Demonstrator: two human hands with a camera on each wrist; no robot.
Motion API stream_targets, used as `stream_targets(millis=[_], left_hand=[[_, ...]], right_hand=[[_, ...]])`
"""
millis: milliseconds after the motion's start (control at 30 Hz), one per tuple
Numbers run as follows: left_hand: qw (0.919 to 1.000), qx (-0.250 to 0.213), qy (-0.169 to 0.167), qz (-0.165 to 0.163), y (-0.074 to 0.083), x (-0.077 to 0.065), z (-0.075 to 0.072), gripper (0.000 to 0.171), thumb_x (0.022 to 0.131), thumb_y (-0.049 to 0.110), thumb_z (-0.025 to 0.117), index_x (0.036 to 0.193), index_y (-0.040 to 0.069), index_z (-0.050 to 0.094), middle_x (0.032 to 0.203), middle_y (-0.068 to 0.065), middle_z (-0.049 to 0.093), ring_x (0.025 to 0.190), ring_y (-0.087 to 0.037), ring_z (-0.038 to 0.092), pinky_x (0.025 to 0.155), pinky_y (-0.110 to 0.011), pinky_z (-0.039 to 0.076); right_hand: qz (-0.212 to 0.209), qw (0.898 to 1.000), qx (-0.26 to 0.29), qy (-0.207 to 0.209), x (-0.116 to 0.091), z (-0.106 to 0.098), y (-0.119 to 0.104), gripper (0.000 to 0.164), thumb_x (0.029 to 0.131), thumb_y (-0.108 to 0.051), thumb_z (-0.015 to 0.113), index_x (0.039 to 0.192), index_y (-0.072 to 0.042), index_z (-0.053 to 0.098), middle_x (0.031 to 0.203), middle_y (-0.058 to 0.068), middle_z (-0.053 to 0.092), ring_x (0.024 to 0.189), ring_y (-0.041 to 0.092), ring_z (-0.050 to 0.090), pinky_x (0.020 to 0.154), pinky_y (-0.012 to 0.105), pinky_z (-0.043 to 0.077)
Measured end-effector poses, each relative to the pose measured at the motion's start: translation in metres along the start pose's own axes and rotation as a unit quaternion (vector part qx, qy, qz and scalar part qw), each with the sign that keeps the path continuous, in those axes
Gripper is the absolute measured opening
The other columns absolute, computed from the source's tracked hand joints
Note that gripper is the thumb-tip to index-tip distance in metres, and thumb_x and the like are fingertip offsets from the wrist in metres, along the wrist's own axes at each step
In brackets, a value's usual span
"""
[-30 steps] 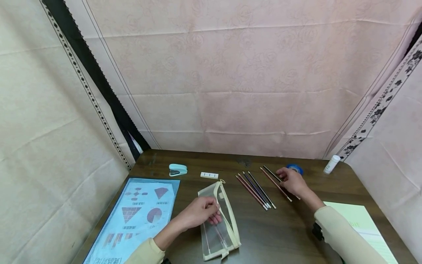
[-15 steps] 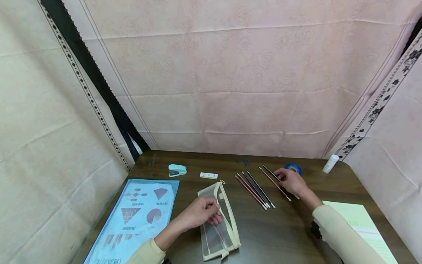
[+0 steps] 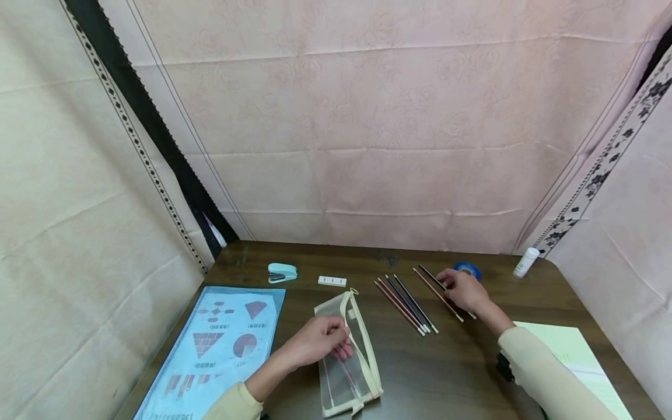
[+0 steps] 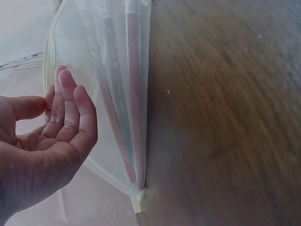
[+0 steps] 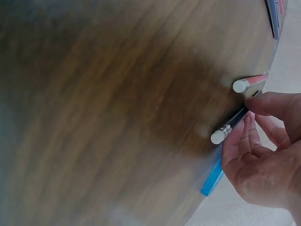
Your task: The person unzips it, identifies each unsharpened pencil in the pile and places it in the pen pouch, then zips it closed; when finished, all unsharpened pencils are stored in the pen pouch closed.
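Note:
In the head view my left hand (image 3: 320, 339) is at the upper left side of a see-through mesh pencil case (image 3: 349, 382) with cream trim, thumb and forefinger pinching its edge. Long thin pencils show through the mesh in the left wrist view, inside the pencil case (image 4: 117, 94). My right hand (image 3: 463, 290) pinches a black pencil (image 5: 230, 126) between thumb and fingers, its white eraser end sticking out toward the camera. Beside it lies a red pencil (image 3: 438, 293). A row of several pencils (image 3: 406, 303) lies between the case and my right hand.
Behind the right hand sits a blue tape roll (image 3: 468, 269), with a white glue stick (image 3: 527, 262) farther right. A light blue stapler (image 3: 282, 272) and a white eraser (image 3: 332, 281) are at the back. A blue printed folder (image 3: 226, 350) lies left, a pale green notebook (image 3: 583, 356) right.

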State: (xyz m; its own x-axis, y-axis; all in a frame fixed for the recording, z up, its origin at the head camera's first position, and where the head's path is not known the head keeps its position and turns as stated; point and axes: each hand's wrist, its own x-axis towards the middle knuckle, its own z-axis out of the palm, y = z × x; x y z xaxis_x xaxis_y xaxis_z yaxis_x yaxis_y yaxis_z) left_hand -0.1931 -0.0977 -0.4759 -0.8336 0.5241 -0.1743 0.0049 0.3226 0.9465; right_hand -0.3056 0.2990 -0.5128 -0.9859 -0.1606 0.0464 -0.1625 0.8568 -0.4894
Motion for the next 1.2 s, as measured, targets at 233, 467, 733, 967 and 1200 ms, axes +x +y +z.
stream_targets(millis=[233,467,733,967,1200], left_hand=[[0.9999,-0.009,-0.002,0.009,0.001,0.000,0.000,0.026,0.100,0.021,0.051,0.089,0.000,0.062,0.082,-0.015,0.073,0.077,-0.030,0.072,0.071,-0.041,0.061],[0.9999,-0.003,-0.002,0.015,0.001,0.000,-0.002,0.028,0.100,0.022,0.051,0.088,-0.001,0.062,0.082,-0.015,0.073,0.076,-0.031,0.072,0.070,-0.040,0.061],[0.9999,-0.004,-0.003,0.010,0.001,0.000,-0.002,0.027,0.100,0.022,0.051,0.088,0.000,0.062,0.082,-0.015,0.073,0.076,-0.030,0.072,0.070,-0.039,0.061],[0.9999,0.000,-0.004,0.010,0.000,0.000,-0.002,0.027,0.100,0.023,0.051,0.089,0.001,0.062,0.082,-0.013,0.073,0.077,-0.029,0.072,0.071,-0.039,0.061],[0.9999,-0.005,-0.005,0.009,0.001,0.001,0.000,0.027,0.100,0.022,0.051,0.089,0.001,0.062,0.083,-0.014,0.073,0.079,-0.033,0.071,0.073,-0.042,0.061]], right_hand=[[-0.007,1.000,0.006,0.007,0.000,-0.001,0.002,0.034,0.081,-0.006,0.066,0.115,-0.009,0.065,0.097,0.010,0.069,0.087,0.022,0.063,0.072,0.037,0.051],[-0.013,0.998,0.012,0.054,-0.003,-0.004,-0.006,0.031,0.082,-0.009,0.067,0.113,-0.007,0.066,0.095,0.008,0.068,0.084,0.020,0.062,0.069,0.035,0.051],[-0.031,0.993,0.056,0.103,-0.014,-0.009,-0.042,0.034,0.082,-0.010,0.068,0.116,-0.009,0.063,0.095,0.006,0.065,0.082,0.017,0.061,0.070,0.028,0.050],[-0.037,0.980,0.135,0.138,-0.025,-0.014,-0.077,0.038,0.082,-0.007,0.068,0.119,-0.012,0.061,0.099,0.005,0.065,0.081,0.014,0.062,0.070,0.021,0.051],[-0.005,0.963,0.240,0.126,-0.035,-0.013,-0.106,0.041,0.085,-0.004,0.064,0.125,-0.008,0.055,0.114,0.015,0.062,0.092,0.021,0.060,0.067,0.021,0.053]])
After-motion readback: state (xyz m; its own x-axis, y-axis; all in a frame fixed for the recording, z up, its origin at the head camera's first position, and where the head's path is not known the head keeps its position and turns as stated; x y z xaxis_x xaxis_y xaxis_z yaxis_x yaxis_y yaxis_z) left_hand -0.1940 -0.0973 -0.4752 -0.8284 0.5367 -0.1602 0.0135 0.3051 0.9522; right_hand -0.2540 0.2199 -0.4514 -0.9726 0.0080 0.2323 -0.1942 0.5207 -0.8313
